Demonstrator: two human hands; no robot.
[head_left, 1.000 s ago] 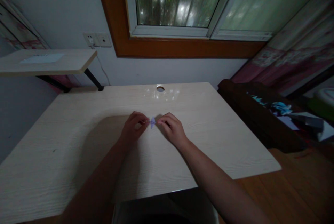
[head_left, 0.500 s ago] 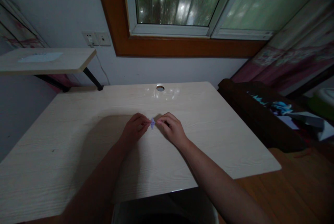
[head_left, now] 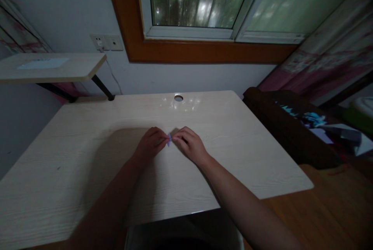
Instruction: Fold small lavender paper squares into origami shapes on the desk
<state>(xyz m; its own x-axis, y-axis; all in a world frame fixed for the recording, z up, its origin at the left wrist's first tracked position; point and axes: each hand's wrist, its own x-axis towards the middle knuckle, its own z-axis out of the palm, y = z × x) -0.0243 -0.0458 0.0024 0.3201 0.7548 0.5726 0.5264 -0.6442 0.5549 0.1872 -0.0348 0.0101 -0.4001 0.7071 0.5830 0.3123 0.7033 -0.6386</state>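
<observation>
Closer together now, left hand [head_left: 150,145] and right hand [head_left: 190,146] pinch purple paper [head_left: 169,139]

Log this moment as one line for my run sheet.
left hand: pinching small purple paper piece | right hand: pinching same piece | below: light wooden desk

The left hand [head_left: 150,146] and right hand [head_left: 190,146] are closing together, covering more of the small purple paper [head_left: 169,139] pinched between them.

Hands: two, left hand [head_left: 150,146] and right hand [head_left: 190,147]. Purple folded paper [head_left: 169,139]: one. Desk [head_left: 72,157]: one. Wall sockets [head_left: 99,42]: two. Side shelf [head_left: 75,66]: one.
</observation>
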